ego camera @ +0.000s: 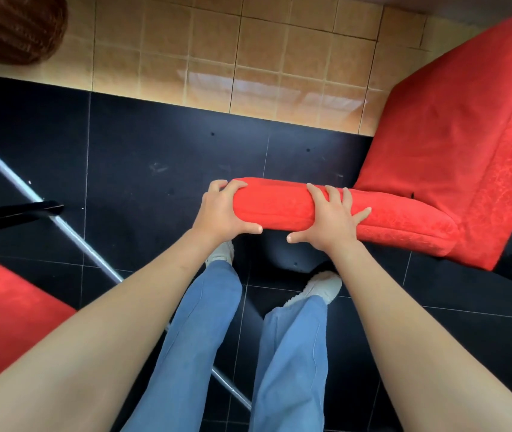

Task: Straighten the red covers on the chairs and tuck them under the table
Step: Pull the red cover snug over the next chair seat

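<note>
A chair in a red cover (447,141) stands at the right, seen from above, its seat running up toward the tiled floor. Its padded backrest top (276,204) lies across the middle of the view. My left hand (225,210) grips the left end of that top edge, fingers over the far side and thumb on the near side. My right hand (331,218) holds the same edge a little further right, fingers spread over the red fabric, thumb underneath. A second red-covered chair (2,310) shows at the lower left. No table top is in view.
The floor under me is black tile, with beige tile beyond. A silver metal bar (70,232) runs diagonally across the floor at the left, beside a black leg (14,212). A brown wicker basket (14,26) sits at the top left. My legs and shoes are below the hands.
</note>
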